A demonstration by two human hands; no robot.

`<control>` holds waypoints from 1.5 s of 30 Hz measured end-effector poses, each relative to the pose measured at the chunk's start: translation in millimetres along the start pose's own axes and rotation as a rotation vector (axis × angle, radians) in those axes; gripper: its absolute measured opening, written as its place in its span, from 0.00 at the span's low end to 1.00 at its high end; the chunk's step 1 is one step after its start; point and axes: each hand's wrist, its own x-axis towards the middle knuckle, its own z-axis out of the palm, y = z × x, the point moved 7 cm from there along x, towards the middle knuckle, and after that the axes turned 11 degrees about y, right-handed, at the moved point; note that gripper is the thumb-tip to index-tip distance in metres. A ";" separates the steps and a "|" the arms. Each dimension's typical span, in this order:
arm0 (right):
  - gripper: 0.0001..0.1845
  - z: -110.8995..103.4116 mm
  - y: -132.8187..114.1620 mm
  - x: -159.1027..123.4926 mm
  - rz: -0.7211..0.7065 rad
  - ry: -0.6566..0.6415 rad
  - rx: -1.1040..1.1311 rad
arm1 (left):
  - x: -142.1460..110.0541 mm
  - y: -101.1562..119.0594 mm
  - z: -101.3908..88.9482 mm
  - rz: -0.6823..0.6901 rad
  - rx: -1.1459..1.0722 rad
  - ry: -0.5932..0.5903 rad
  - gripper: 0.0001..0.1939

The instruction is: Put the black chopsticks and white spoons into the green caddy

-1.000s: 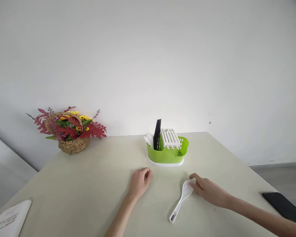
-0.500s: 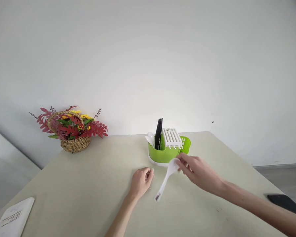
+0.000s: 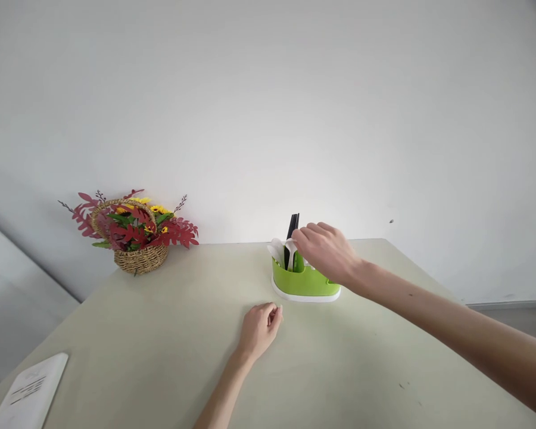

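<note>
My right hand (image 3: 325, 250) pinches the bowl end of a white soup spoon (image 3: 290, 252), whose handle points down into the green utensil holder (image 3: 306, 282). Black chopsticks (image 3: 292, 223) stand upright in the holder behind that spoon. More white spoons (image 3: 276, 250) lean at its left end. Most of the holder's white slotted rack is hidden behind my right hand. On the table in front of the holder rests my left hand (image 3: 259, 331), its fingers curled in and nothing visible in them.
A wicker basket (image 3: 141, 260) of red leaves and yellow flowers stands at the back left, against the wall. A white flat object with dark slots (image 3: 30, 390) lies at the table's (image 3: 161, 333) left front edge.
My right hand has carried the spoon up and back from in front of the holder, and its handle is now inside. My left hand stays on the table.
</note>
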 end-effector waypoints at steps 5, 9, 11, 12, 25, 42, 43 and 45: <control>0.16 23.4 -24.1 -3.3 -0.093 -0.070 -0.015 | -0.5 -1.0 1.3 0.009 0.005 0.002 0.22; 0.15 33.4 -36.1 -3.9 -0.093 -0.110 0.013 | -0.5 -1.7 2.3 0.013 0.013 0.002 0.22; 0.14 37.9 -40.2 -3.8 -0.095 -0.131 0.020 | -0.6 -2.0 3.0 0.014 0.015 0.000 0.22; 0.14 40.3 -41.5 -3.8 -0.096 -0.140 0.017 | -0.6 -2.1 3.4 0.014 0.016 -0.002 0.22; 0.08 63.6 -38.7 -6.2 0.052 -0.173 0.164 | 1.0 -1.6 5.1 0.024 0.030 -0.019 0.22; 0.36 71.2 -4.3 -47.1 0.117 -0.070 0.097 | 0.5 3.7 2.6 0.050 0.046 -0.002 0.21; 0.36 72.9 -1.7 -49.3 0.113 -0.066 0.099 | 0.4 3.6 2.4 0.049 0.048 -0.002 0.21; 0.36 76.1 5.9 -54.5 0.103 -0.051 0.111 | 0.0 2.9 2.2 0.047 0.051 -0.001 0.21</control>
